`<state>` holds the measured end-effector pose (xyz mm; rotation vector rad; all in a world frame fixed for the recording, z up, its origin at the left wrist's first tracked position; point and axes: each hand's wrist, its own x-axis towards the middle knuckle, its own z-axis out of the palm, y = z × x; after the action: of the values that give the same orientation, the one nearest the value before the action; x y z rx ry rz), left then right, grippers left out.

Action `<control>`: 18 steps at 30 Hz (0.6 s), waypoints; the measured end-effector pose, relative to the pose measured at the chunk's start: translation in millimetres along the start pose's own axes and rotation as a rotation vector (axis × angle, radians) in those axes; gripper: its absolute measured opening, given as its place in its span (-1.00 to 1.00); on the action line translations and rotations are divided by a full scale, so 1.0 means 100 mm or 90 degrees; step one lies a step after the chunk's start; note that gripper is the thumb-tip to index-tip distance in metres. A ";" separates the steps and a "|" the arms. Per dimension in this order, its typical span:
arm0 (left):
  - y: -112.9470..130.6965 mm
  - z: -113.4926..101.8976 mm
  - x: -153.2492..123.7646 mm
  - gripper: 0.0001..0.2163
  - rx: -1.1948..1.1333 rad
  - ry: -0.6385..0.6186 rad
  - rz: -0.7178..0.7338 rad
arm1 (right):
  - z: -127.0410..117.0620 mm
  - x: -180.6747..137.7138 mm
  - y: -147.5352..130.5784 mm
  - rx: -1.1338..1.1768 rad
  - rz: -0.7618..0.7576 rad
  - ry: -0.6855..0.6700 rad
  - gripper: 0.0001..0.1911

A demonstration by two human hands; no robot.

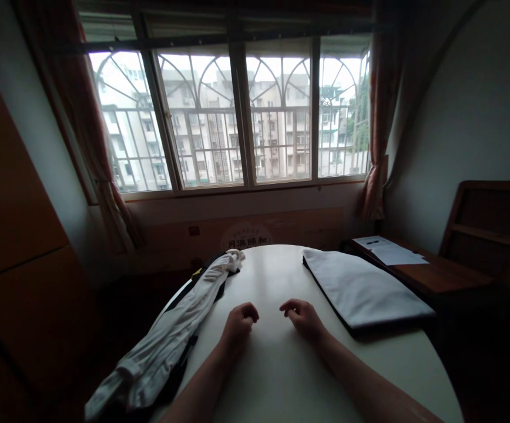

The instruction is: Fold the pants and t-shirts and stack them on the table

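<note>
Both my hands rest on a round white table (277, 376). My left hand (238, 322) lies knuckles up with its fingers curled under, holding nothing. My right hand (301, 316) sits a little to its right, fingers also curled loosely down onto the tabletop, with nothing in them. A crumpled white garment (180, 329) over dark cloth lies along the table's left edge, just left of my left hand. A neatly folded white cloth (361, 288) on a dark layer lies on the right side of the table, right of my right hand.
A large barred window (237, 117) with reddish curtains fills the far wall. A wooden desk (431, 273) with white papers (389, 249) stands at the right, a wooden chair back (488, 223) behind it. A tall wooden panel (12, 235) lines the left.
</note>
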<state>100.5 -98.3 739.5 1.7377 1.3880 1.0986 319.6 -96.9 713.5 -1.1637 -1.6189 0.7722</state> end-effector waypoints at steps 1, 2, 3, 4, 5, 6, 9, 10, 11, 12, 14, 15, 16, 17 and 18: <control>0.02 -0.01 0.00 -0.80 0.003 -0.008 0.005 | 0.00 0.01 0.01 0.006 0.001 -0.001 -0.65; 0.04 -0.01 0.00 -0.81 0.006 -0.019 0.014 | 0.00 0.01 0.01 0.011 0.003 0.000 -0.65; 0.06 -0.02 -0.01 -0.81 0.008 -0.034 0.028 | -0.01 0.01 0.01 0.015 0.005 0.002 -0.65; 0.08 -0.02 -0.01 -0.81 0.011 -0.049 0.043 | -0.01 0.02 0.01 0.018 0.007 0.005 -0.65; 0.10 -0.03 -0.01 -0.81 0.015 -0.062 0.057 | 0.00 0.02 0.01 0.021 0.009 0.008 -0.65; 0.11 -0.03 -0.02 -0.81 0.017 -0.072 0.069 | 0.00 0.03 0.02 0.026 0.010 0.010 -0.66; 0.13 -0.03 -0.02 -0.79 0.016 -0.085 0.082 | 0.02 0.03 0.02 0.068 0.014 0.011 -0.66; 0.13 -0.03 -0.03 -0.79 0.012 -0.087 0.080 | 0.03 0.03 0.03 0.083 0.018 0.011 -0.66; 0.13 -0.03 -0.03 -0.79 0.009 -0.090 0.078 | 0.03 0.03 0.03 0.098 0.021 0.012 -0.66; 0.12 -0.03 -0.03 -0.78 0.006 -0.094 0.076 | 0.03 0.03 0.02 0.108 0.025 0.013 -0.66; 0.11 -0.03 -0.03 -0.77 0.002 -0.104 0.077 | 0.03 0.03 0.02 0.119 0.029 0.014 -0.66; 0.10 -0.03 -0.03 -0.77 0.002 -0.105 0.079 | 0.02 0.03 0.02 0.122 0.030 0.013 -0.66; 0.09 -0.03 -0.02 -0.77 0.002 -0.105 0.082 | 0.02 0.04 0.02 0.123 0.031 0.011 -0.65; 0.08 -0.03 -0.02 -0.77 0.004 -0.102 0.084 | 0.02 0.04 0.02 0.122 0.031 0.009 -0.65; 0.07 -0.03 -0.02 -0.77 0.006 -0.099 0.086 | 0.02 0.04 0.03 0.119 0.031 0.009 -0.65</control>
<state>100.9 -101.5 746.6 1.9043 1.1988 1.0049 318.3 -91.8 711.8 -1.0753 -1.4766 0.9236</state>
